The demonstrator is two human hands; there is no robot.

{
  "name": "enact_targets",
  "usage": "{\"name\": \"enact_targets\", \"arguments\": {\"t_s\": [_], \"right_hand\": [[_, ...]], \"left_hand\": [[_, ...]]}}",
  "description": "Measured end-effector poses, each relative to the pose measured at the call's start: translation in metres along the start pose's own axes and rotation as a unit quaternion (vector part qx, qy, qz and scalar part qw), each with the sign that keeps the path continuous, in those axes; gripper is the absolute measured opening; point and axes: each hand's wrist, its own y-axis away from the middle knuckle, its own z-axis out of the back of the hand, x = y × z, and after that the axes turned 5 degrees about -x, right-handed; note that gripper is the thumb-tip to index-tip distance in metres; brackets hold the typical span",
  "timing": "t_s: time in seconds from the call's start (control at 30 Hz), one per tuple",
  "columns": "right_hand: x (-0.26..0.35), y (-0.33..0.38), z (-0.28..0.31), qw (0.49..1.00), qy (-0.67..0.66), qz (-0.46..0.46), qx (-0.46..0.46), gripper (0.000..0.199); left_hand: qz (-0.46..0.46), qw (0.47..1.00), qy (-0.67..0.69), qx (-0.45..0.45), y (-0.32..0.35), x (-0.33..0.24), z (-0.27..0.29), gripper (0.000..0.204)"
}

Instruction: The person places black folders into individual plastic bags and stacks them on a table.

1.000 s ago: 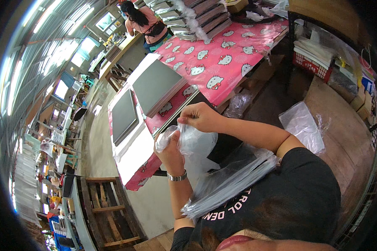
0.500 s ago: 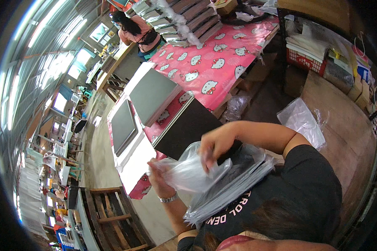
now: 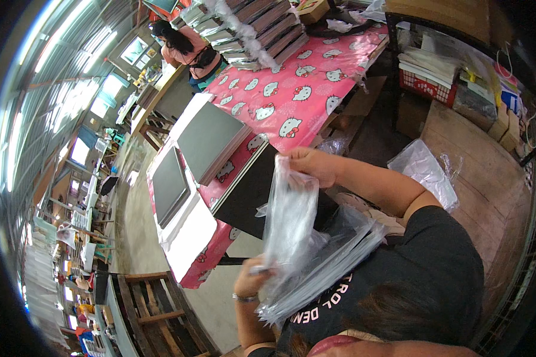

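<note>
Plastic [image 3: 290, 214], clear, held between left hand [image 3: 253, 277] and right hand [image 3: 311, 165]

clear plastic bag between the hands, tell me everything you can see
The clear plastic bag looks thin, soft and glossy, with a whitish sheen and creases. It stretches between the right hand at its upper end and the left hand at its lower end, overlapping the pile of clear plastic in view; whether they touch is unclear. Blur softens its edges.

The bench [image 3: 315, 107] has a pink cat-face cover [image 3: 286, 110]. On it: some white sheets [image 3: 192, 232] at the left end with a dark grey panel [image 3: 171, 187] on them, a grey-topped stack [image 3: 211, 140] right beside that, plus a tall plastic-wrapped pile [image 3: 274, 27] further back.
</note>
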Motion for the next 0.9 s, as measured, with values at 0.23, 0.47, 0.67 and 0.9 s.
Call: {"name": "enact_targets", "arguments": {"t_s": [0.23,0.47,0.67,0.9], "right_hand": [[0.0,0.002,0.021,0.976,0.199,0.052,0.064,0.017],[-0.014,-0.004,0.034,0.93,0.329,-0.135,0.092,0.022],[0.016,-0.014,0.021,0.992,0.037,0.084,0.082,0.019],[0.021,-0.044,0.032,0.975,0.21,0.064,-0.017,0.027]], "left_hand": [[-0.052,0.989,0.138,-0.031,0.008,0.037,0.025,0.036],[-0.111,0.928,0.278,-0.22,-0.007,-0.015,-0.013,0.042],[0.057,0.997,0.023,-0.036,-0.011,0.009,-0.002,0.042],[-0.087,0.885,0.319,-0.328,-0.034,-0.023,0.042,0.051]]}}
